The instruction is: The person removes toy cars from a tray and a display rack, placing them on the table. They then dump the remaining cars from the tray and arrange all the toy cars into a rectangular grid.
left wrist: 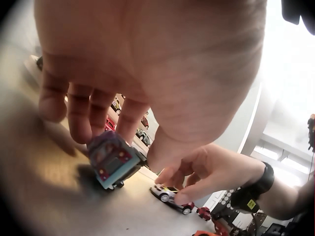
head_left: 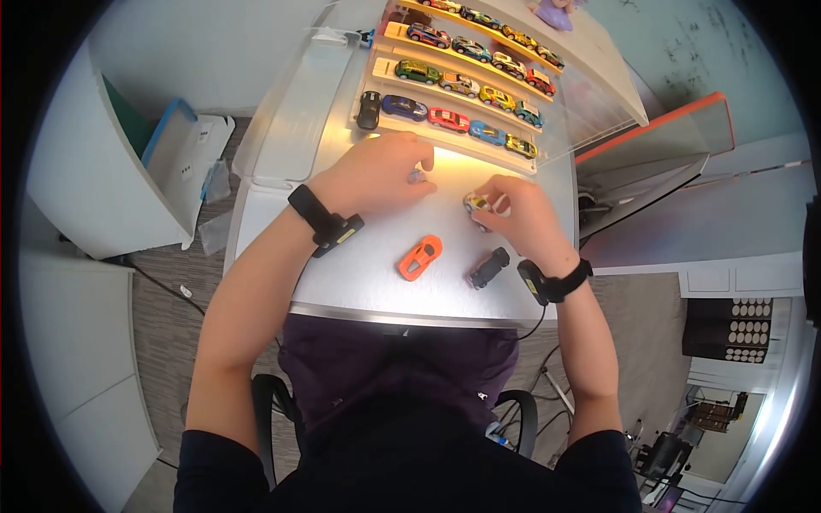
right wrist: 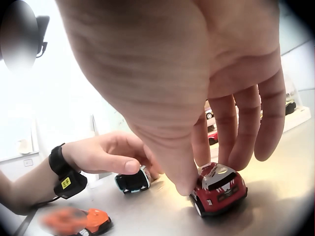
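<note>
Thumb and fingers of the left hand [head_left: 376, 173] pinch a small light-blue and purple toy car [left wrist: 109, 160]. That car is tilted, its dark underside facing the right wrist view [right wrist: 132, 182]. The right hand [head_left: 528, 218] grips a red, white and yellow toy car [right wrist: 220, 191] between thumb and fingers, wheels down at the tabletop; whether it bears on the surface I cannot tell. Nearer the table's front edge lie an orange car [head_left: 420, 258] and, to its right, a black car [head_left: 488, 268].
Behind the hands stands a tiered display shelf [head_left: 505, 161] with rows of small cars; a black car [head_left: 369, 110] sits at its lower left end. A clear cover [head_left: 295, 128] is at the left. A purple figure [head_left: 556, 13] sits at the top.
</note>
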A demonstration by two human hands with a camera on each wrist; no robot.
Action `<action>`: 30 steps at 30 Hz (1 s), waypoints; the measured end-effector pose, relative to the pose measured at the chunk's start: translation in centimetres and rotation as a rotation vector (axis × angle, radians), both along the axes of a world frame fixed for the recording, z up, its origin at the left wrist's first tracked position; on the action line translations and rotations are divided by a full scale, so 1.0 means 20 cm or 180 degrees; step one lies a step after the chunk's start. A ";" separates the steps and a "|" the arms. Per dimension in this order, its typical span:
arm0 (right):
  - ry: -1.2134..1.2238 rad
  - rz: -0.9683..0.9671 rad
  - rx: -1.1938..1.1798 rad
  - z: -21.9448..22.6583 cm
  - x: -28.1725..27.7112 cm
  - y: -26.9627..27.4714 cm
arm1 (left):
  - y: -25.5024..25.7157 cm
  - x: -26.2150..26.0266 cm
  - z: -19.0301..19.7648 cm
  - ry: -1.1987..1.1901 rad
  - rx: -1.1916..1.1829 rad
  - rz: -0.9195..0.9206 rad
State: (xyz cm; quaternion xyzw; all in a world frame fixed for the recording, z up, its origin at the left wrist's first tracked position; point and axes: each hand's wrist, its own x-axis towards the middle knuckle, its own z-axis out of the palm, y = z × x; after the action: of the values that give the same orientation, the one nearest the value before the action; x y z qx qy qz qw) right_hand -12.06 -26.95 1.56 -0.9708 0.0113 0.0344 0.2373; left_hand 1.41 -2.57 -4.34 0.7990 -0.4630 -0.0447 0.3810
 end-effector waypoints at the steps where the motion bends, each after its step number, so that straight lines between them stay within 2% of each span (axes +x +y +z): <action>1: 0.0054 -0.0021 -0.0002 0.02 -0.03 -0.01 | 0.00 -0.01 0.02 0.0078 0.0159 0.0022; 3: 0.0098 -0.0023 -0.0028 0.03 -0.07 -0.03 | 0.00 -0.03 0.07 0.0223 0.0470 0.0062; 6: 0.0046 0.0052 -0.0105 0.03 -0.09 -0.04 | -0.02 -0.04 0.06 0.0280 0.0438 -0.0002; 12: -0.0385 0.0128 -0.0203 -0.03 0.11 0.06 | -0.04 -0.02 0.02 0.0080 -0.0106 0.0373; 15: -0.0538 0.0249 -0.0323 -0.04 0.22 0.12 | -0.05 -0.02 0.01 0.0036 -0.0421 0.0298; 18: -0.0698 0.0226 -0.0458 -0.08 0.23 0.11 | -0.04 -0.01 0.00 -0.0010 -0.0343 0.0292; 25: -0.0174 0.0019 -0.0020 -0.03 -0.04 -0.04 | -0.05 0.01 -0.05 0.0000 -0.0338 0.0361; 30: 0.0081 -0.0139 -0.0032 0.05 -0.23 -0.10 | -0.05 0.00 -0.03 0.0096 -0.0182 0.0360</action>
State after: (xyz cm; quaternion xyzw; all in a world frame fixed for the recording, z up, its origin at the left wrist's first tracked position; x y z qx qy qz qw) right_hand -16.59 -28.95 2.50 -0.9709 0.0357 0.0416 0.2330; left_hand 1.32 -3.67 -4.87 0.8119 -0.4124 -0.0219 0.4126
